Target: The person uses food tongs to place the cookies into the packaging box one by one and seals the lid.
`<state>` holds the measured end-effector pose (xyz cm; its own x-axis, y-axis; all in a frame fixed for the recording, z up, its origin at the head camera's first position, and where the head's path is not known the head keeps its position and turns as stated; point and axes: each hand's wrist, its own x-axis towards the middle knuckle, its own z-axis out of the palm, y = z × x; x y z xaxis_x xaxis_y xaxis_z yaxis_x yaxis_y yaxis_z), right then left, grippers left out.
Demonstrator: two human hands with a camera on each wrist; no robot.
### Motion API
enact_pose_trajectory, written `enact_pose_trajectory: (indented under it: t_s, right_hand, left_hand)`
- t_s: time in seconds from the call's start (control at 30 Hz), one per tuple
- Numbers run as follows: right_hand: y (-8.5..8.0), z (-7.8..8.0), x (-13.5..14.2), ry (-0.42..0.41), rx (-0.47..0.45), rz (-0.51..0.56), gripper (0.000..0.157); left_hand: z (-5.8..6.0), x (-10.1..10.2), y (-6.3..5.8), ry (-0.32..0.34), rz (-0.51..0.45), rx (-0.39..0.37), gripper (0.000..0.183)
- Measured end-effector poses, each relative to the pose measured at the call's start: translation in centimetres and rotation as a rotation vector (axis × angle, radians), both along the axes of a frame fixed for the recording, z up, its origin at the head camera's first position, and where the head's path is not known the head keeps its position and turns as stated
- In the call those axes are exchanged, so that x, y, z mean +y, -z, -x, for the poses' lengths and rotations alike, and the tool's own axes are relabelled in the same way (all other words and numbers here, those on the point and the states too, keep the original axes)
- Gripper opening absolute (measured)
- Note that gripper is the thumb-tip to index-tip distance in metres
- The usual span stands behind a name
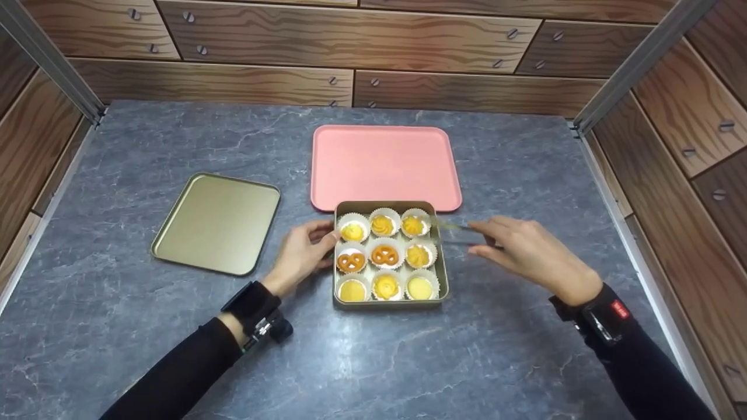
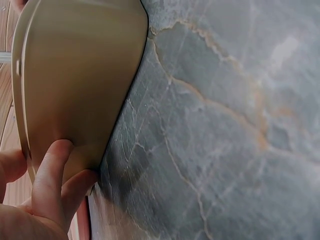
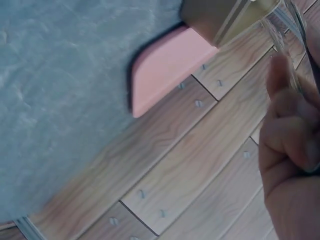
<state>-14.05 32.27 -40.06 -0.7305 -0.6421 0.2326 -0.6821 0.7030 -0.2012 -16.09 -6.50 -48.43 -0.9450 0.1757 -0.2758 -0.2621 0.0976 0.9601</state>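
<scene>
A square gold tin (image 1: 387, 304) holds several small cookies in white paper cups, among them two pretzels (image 1: 385, 255) in the middle row. My left hand (image 1: 300, 254) grips the tin's left wall, its thumb at the rim and fingertips against the outer side, as the left wrist view shows (image 2: 47, 200). To the right of the tin, my right hand (image 1: 519, 251) holds thin, see-through tongs (image 1: 452, 225). Their blurred tips reach over the tin's right rim near the yellow swirl cookie (image 1: 412, 225) in the far right cup. In the right wrist view, the fingers partly hide the tongs (image 3: 275, 37).
Behind the tin lies a pink tray (image 1: 385, 166), its near edge close to the tin's far wall. The gold lid (image 1: 216, 224) rests on the grey marbled table (image 1: 373, 361) at the left. Wood-patterned panels (image 1: 350, 35) enclose the back and sides.
</scene>
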Motion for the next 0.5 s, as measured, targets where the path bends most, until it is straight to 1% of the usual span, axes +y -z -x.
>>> enact_pose_trajectory:
  t_s: [0.13,0.2,0.3,0.4,0.5]
  right_hand:
    - [0.8,0.7,0.3,0.042,0.083,0.128,0.045]
    - [1.1,1.0,0.5,0.057,0.109,0.168,0.043]
    - [1.6,1.5,0.9,0.079,0.113,0.183,0.04]
    - [2.0,1.8,1.3,0.105,0.079,0.176,0.036]
    - [2.5,2.3,1.5,0.154,0.075,0.168,0.035]
  left_hand:
    - [0.0,0.0,0.0,-0.003,0.003,0.0,0.047]
    - [0.0,0.0,0.0,-0.004,0.01,0.002,0.047]
    - [0.0,0.0,0.0,-0.006,0.013,0.007,0.046]
    - [0.0,0.0,0.0,-0.007,0.009,0.021,0.046]
    - [0.1,0.0,0.2,-0.009,0.005,0.026,0.045]
